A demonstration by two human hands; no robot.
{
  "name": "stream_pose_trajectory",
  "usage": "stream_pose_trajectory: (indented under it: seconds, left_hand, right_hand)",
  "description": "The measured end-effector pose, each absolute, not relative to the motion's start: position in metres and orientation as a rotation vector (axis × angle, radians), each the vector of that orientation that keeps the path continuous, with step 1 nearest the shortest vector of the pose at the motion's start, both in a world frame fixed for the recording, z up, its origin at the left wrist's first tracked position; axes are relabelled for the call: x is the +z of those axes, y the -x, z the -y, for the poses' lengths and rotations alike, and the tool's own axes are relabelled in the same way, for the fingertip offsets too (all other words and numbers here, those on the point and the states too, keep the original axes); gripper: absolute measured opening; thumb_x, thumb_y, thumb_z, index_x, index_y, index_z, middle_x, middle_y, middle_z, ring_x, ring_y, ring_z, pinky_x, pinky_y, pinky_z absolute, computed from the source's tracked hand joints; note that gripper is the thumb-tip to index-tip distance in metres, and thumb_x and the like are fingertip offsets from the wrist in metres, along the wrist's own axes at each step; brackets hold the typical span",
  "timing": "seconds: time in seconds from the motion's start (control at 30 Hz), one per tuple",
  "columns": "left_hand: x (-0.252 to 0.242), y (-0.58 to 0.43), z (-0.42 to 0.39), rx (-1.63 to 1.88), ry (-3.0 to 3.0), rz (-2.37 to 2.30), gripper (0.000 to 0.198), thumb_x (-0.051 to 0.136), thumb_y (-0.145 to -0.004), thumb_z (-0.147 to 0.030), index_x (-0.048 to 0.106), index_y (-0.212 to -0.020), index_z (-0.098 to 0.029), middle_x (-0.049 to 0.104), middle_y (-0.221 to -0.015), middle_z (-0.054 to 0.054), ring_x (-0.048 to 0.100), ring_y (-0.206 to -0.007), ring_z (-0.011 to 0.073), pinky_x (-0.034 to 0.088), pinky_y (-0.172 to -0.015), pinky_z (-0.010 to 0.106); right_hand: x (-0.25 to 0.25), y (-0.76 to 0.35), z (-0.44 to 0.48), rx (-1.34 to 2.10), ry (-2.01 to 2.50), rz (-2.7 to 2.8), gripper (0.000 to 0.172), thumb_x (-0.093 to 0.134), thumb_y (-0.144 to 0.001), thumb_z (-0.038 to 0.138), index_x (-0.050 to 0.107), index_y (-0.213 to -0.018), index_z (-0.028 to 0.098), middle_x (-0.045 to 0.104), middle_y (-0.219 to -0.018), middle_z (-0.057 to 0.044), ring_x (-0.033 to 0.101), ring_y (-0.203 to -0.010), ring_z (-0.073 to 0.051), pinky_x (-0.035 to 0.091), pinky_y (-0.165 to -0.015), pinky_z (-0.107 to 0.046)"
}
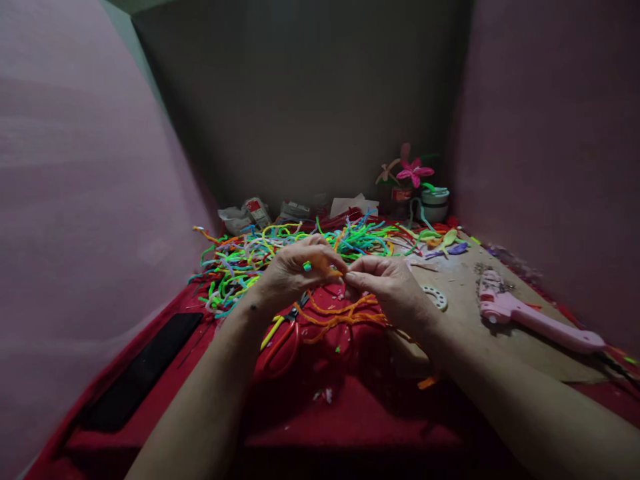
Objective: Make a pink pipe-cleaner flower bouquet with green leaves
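Observation:
Both hands meet over the middle of the red-covered table. My left hand [295, 267] is closed around an orange pipe cleaner piece [330, 268], with a small green bit showing beside its fingers. At the tip of that piece, my right hand [383, 277] pinches with thumb and forefinger; the exact contact is partly hidden. Several loose orange pipe cleaners [345, 313] lie just below the hands. Under my left wrist rests a cutting tool with red and yellow handles [287, 337], its head partly covered.
Behind the hands spreads a heap of coloured pipe cleaners [245, 257]. A pink glue gun [540, 323] lies on a board [465, 340] at right, near a white ring with holes [435, 298]. A black flat object [143, 373] lies left. Potted craft flowers [415, 173] stand behind.

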State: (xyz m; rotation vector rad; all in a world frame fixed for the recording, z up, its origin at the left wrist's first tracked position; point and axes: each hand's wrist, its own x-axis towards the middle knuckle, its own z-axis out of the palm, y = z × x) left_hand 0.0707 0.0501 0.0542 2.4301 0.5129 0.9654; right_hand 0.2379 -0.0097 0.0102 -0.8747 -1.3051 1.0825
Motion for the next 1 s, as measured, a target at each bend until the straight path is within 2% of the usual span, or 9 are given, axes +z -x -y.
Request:
stream_pose_trajectory:
  seconds: [0.1, 0.2, 0.3, 0.47, 0.57, 0.8, 1.0]
  left_hand:
    - [0.052, -0.076, -0.048, 1.069, -2.540, -0.563, 0.014, 0.062, -0.077, -0.024, 0.064, -0.067, -0.015, 0.055, -0.071, 0.001, 0.050, -0.071, 0.0125, 0.040, -0.068, 0.024]
    - [0.050, -0.082, -0.045, 1.004, -2.717, -0.604, 0.016, 0.058, -0.081, -0.023, 0.059, -0.067, -0.015, 0.057, -0.076, 0.002, 0.049, -0.077, 0.0141, 0.039, -0.075, 0.027]
    - [0.047, -0.086, -0.042, 0.990, -2.833, -0.681, 0.016, 0.055, -0.082, -0.022, 0.055, -0.068, -0.015, 0.054, -0.068, 0.001, 0.046, -0.072, 0.0139, 0.036, -0.073, 0.028]
    - [0.049, -0.086, -0.037, 0.880, -2.671, -0.756, 0.009, 0.058, -0.079, -0.022, 0.058, -0.074, -0.015, 0.057, -0.068, -0.002, 0.048, -0.066, 0.0109, 0.037, -0.068, 0.024]
    - [0.050, -0.086, -0.036, 0.871, -2.521, -0.833, 0.012, 0.055, -0.080, -0.022, 0.057, -0.071, -0.015, 0.055, -0.065, -0.002, 0.048, -0.063, 0.0101, 0.037, -0.062, 0.021]
    - [0.048, -0.085, -0.043, 0.984, -2.314, -0.894, 0.014, 0.052, -0.080, -0.025, 0.052, -0.070, -0.015, 0.051, -0.063, -0.002, 0.046, -0.059, 0.0092, 0.038, -0.057, 0.021]
    - [0.053, -0.080, -0.048, 0.849, -2.248, -0.843, 0.017, 0.054, -0.079, -0.029, 0.056, -0.072, -0.014, 0.051, -0.064, -0.002, 0.045, -0.057, 0.0086, 0.037, -0.054, 0.020]
  right_hand:
    - [0.009, -0.235, 0.013, 0.849, 1.000, 1.393, 0.017, 0.059, -0.075, 0.026, 0.062, -0.064, 0.014, 0.059, -0.056, 0.000, 0.051, -0.053, -0.010, 0.039, -0.054, -0.023]
    - [0.005, -0.233, 0.015, 0.497, 1.069, 1.555, 0.017, 0.054, -0.077, 0.021, 0.062, -0.064, 0.014, 0.055, -0.055, 0.001, 0.048, -0.053, -0.010, 0.037, -0.055, -0.023]
    - [0.001, -0.233, 0.014, 0.327, 1.107, 1.602, 0.017, 0.052, -0.078, 0.016, 0.062, -0.064, 0.014, 0.052, -0.053, 0.002, 0.046, -0.051, -0.009, 0.035, -0.054, -0.022]
    - [0.002, -0.234, 0.011, 0.549, 1.124, 1.476, 0.015, 0.054, -0.077, 0.018, 0.062, -0.065, 0.014, 0.056, -0.055, 0.001, 0.048, -0.052, -0.010, 0.036, -0.052, -0.022]
    - [0.005, -0.235, 0.009, 0.692, 1.101, 1.414, 0.012, 0.057, -0.075, 0.020, 0.064, -0.066, 0.014, 0.058, -0.056, 0.000, 0.050, -0.053, -0.010, 0.038, -0.054, -0.023]
    - [0.005, -0.242, 0.001, 1.476, 0.785, 1.086, 0.020, 0.067, -0.067, 0.031, 0.067, -0.070, 0.012, 0.064, -0.057, -0.003, 0.054, -0.049, -0.009, 0.041, -0.053, -0.023]
    - [0.003, -0.243, -0.001, 1.485, 0.802, 1.067, 0.019, 0.071, -0.066, 0.029, 0.065, -0.060, 0.011, 0.063, -0.054, -0.002, 0.054, -0.045, -0.008, 0.040, -0.049, -0.021]
